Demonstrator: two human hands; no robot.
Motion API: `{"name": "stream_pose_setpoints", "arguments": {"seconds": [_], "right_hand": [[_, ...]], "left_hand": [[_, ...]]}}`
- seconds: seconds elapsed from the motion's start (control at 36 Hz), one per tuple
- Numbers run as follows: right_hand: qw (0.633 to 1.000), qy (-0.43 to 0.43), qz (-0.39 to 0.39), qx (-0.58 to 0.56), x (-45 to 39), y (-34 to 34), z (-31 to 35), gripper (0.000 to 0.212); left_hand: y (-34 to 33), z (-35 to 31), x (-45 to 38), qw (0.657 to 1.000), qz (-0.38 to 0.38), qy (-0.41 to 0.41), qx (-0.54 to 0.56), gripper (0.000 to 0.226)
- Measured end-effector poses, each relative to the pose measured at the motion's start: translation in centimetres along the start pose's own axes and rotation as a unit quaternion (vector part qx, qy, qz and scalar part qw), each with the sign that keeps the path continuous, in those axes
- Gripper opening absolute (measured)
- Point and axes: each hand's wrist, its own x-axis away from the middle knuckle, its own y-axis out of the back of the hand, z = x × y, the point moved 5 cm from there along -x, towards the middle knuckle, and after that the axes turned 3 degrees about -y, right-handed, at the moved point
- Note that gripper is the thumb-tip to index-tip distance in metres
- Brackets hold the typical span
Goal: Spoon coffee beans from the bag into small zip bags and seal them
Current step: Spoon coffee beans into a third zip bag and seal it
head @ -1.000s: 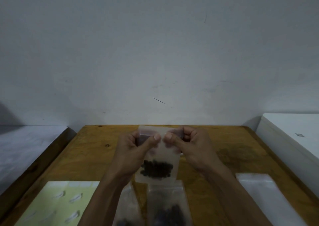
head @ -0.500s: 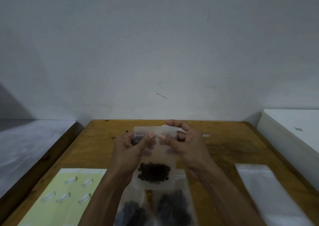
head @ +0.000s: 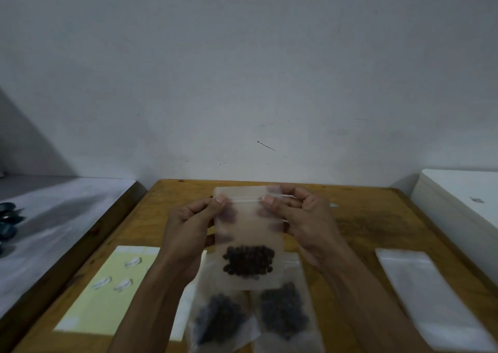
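hands: left hand (head: pixel 188 228) and right hand (head: pixel 304 218) pinching zip strip of small frosted translucent zip bag (head: pixel 249 218)
hold: upright; dark coffee beans (head: pixel 248 260) settled low, clear of seal
step: sealing, likely

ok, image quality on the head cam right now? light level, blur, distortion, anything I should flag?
Head view: dim, flat light with a grey cast, no glare. The held zip bag and its beans are fairly sharp between the left hand and right hand; the two filled bags near the bottom edge are soft. Wide-angle stretch splays the table edges; a shadow darkens the wall at far left.
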Motion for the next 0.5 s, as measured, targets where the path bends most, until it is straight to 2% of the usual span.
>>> {"name": "stream_pose_setpoints", "arguments": {"seconds": [0.08,0.14,0.19,0.28,0.33,0.42,0.5], "right_hand": [[1.000,-0.019,0.007,0.016,0.1,-0.7,-1.2,0.021],[0.999,-0.032,0.005,0.034,-0.1,-1.3,-2.5,0.022],[0.997,-0.045,0.000,0.069,-0.1,-2.0,-4.0,0.022],[0.988,-0.052,-0.003,0.147,-0.5,-2.8,-6.5,0.021],[0.976,-0.053,-0.006,0.210,-0.8,-3.3,-8.0,0.023],[0.948,-0.041,-0.007,0.316,-1.3,-4.3,-9.6,0.023],[0.910,-0.037,-0.006,0.412,-1.3,-5.2,-10.6,0.030]], "left_hand": [[1.1,0.1,0.6,1.000,-0.016,0.010,-0.015,0.039],[2.2,0.6,1.1,0.999,-0.022,0.020,-0.044,0.032],[3.6,1.3,1.6,0.994,-0.031,0.022,-0.101,0.025],[6.0,2.8,2.2,0.976,-0.059,0.024,-0.208,0.028],[7.5,3.7,2.4,0.953,-0.082,0.026,-0.290,0.026],[8.8,4.6,2.5,0.898,-0.099,0.005,-0.429,0.028],[9.2,5.3,2.6,0.858,-0.095,0.012,-0.505,0.029]]}}
